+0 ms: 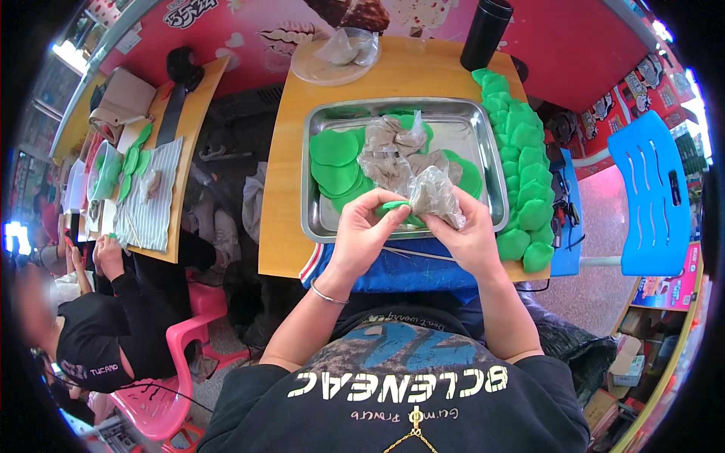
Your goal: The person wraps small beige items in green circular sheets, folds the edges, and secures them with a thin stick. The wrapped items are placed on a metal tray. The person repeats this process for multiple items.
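Note:
Over the near edge of a metal tray (310,226), my left hand (361,235) is closed, pinching a small green piece (393,204) between thumb and fingers. Close beside it, my right hand (470,235) grips a transparent plastic bag (436,198) with greyish-brown contents I cannot make out. The fingertips of both hands nearly meet at the green piece. More crumpled bags of the same brownish stuff (384,155) lie in the middle of the tray. Flat round green pieces (334,149) overlap at the tray's left, and others (467,177) show at its right.
Many overlapping green rounded pieces (521,151) line the wooden table's right edge. A black cylinder (485,34) and a plastic dish (317,69) stand at the back. Blue cloth (408,273) and thin sticks lie in front. Left, another person (106,325) sits at a second table (192,113); a blue chair (648,196) stands right.

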`<state>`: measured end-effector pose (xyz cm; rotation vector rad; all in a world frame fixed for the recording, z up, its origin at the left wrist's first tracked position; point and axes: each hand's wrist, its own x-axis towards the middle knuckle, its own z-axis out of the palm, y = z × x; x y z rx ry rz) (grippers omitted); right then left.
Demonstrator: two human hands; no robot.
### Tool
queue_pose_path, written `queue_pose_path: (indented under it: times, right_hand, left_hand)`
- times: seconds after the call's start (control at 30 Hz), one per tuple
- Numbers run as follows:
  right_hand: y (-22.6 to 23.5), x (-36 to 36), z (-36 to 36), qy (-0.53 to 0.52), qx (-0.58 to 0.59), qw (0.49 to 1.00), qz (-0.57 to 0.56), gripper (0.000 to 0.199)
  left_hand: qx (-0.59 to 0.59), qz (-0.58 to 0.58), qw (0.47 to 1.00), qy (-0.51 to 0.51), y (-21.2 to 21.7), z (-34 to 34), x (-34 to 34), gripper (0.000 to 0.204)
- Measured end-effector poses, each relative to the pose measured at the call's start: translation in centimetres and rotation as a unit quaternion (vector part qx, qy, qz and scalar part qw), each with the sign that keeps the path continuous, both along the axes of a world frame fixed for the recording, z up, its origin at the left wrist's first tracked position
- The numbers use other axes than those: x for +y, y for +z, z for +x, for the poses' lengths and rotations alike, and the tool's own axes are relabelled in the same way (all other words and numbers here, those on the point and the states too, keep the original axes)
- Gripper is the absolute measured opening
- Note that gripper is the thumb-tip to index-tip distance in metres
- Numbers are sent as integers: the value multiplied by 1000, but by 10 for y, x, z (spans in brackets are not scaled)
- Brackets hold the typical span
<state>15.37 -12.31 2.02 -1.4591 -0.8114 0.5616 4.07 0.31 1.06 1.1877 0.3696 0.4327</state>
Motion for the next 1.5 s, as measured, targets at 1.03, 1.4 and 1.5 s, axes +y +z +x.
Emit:
queue_pose_path:
  times: [1.03, 1.4, 1.5]
  right_hand:
    - [3, -2, 4, 21, -40, 999, -16, 10]
    - [6, -5, 6, 63, -140, 987, -54, 12]
    - [8, -4, 8, 69, -221, 971, -56, 10]
  left_hand:
    - [-93, -145, 984, 38, -12, 3, -16, 3]
    - [-91, -157, 983, 38, -19, 0, -15, 3]
    - [-88, -161, 982, 33, -23, -3, -15, 4]
